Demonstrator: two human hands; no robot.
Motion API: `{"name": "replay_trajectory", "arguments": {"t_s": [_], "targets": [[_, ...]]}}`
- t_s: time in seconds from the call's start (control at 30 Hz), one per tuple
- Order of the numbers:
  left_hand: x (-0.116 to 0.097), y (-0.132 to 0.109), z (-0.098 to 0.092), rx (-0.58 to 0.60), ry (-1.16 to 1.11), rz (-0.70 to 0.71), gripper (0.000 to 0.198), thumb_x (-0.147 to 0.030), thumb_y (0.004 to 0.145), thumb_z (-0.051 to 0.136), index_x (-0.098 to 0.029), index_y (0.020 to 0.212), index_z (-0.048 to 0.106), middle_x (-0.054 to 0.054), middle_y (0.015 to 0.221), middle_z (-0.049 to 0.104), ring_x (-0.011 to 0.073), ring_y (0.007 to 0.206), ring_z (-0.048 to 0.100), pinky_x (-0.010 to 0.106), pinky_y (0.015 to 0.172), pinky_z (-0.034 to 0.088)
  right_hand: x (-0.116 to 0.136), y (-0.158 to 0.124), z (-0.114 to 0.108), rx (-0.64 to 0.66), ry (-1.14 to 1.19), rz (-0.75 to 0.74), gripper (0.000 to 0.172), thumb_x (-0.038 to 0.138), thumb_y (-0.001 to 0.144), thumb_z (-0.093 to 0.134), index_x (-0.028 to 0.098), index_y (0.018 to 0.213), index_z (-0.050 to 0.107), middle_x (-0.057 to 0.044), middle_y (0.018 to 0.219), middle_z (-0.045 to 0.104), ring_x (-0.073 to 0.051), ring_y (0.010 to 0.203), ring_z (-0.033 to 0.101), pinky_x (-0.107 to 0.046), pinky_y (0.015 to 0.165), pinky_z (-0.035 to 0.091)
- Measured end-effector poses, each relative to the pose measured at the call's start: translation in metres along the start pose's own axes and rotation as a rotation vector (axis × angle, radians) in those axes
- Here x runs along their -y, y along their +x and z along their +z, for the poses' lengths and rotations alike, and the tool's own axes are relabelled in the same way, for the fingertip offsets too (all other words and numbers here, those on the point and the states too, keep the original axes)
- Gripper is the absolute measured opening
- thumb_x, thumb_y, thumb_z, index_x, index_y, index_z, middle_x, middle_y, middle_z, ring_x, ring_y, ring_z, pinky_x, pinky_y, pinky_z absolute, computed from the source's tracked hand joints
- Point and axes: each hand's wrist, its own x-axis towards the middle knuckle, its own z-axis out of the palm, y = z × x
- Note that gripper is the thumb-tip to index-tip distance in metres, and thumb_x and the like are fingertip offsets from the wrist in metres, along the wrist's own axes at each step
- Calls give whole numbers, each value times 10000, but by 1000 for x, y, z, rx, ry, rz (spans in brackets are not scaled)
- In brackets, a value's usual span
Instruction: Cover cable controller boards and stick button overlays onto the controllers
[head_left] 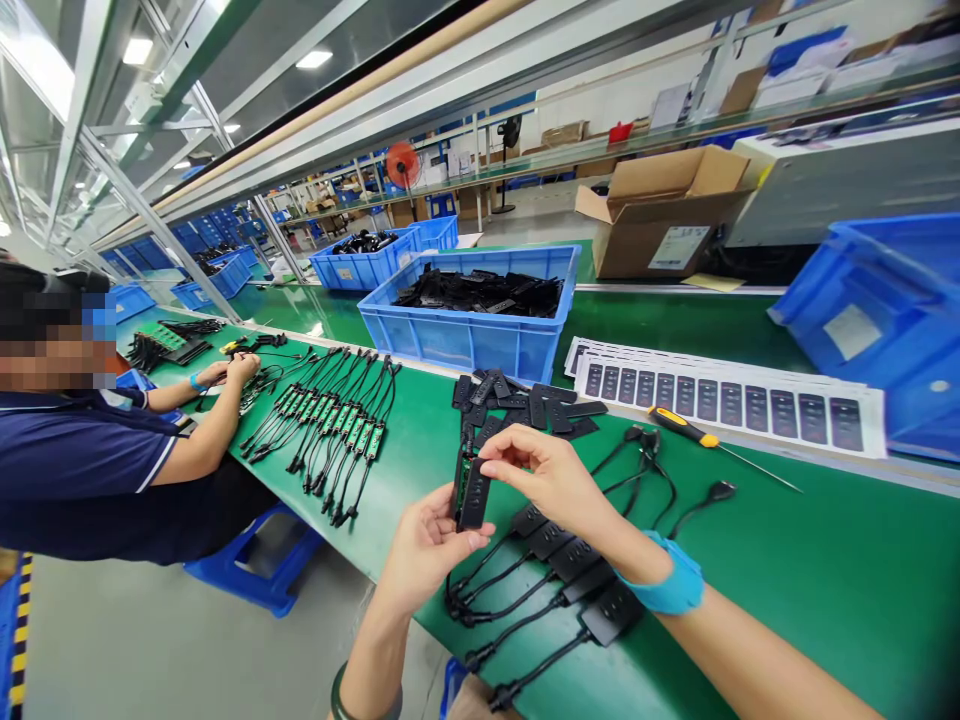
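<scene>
My left hand [420,555] is closed around a small black plastic case with a green circuit board [463,474] inside. A black cover [474,497] with small cut-outs lies tilted over the board, its edge pinched between the thumb and finger of my right hand [551,478]. Whether the cover is seated all round I cannot tell. Just beyond my hands is a pile of loose black covers [517,400]. Below my right forearm lie several closed black cases with cables [611,610], in a row on the green table [810,590].
Rows of cabled green boards [330,418] lie to the left, near a co-worker [97,470]. Behind the pile stands a blue bin [457,335] of black parts. Label sheets [720,398] and a yellow-black screwdriver [682,427] are at right, with another blue bin [885,320] beyond.
</scene>
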Motion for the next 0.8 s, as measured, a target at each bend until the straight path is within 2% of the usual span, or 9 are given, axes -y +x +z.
{"name": "replay_trajectory", "arguments": {"t_s": [0.27,0.4,0.57,0.7,0.8], "targets": [[4,-1,5,-65,70,27,609,-432,661,841,-135,1166,675,91,982,707,175,775,685,283,726,559,-8,0,8,41,92,103,153,335,740,705,192,781,668,-25,772,655,-175,701,594,-307,651,486],[4,-2,4,-76,87,38,567,-426,658,841,-128,1114,686,91,984,707,177,770,684,279,721,552,-6,2,6,68,190,127,158,329,731,714,188,775,657,-17,756,644,-173,709,605,-308,673,499],[7,-2,1,-69,118,52,516,-404,675,824,-124,1087,687,95,993,711,180,775,688,261,699,545,-8,2,7,70,169,133,181,334,733,719,182,788,638,-18,769,622,-169,725,596,-310,689,487],[11,-3,1,-75,183,78,473,-423,780,723,-120,1136,649,115,1037,709,200,812,704,303,744,573,-9,1,12,91,247,220,335,394,743,728,191,955,567,1,843,571,-134,674,583,-283,637,475],[13,-5,1,-75,335,165,369,-411,893,584,-141,1140,629,108,1033,715,199,846,702,322,791,575,-8,0,15,221,269,204,379,498,849,608,179,1050,575,-26,898,591,-149,744,581,-288,668,469]]}}
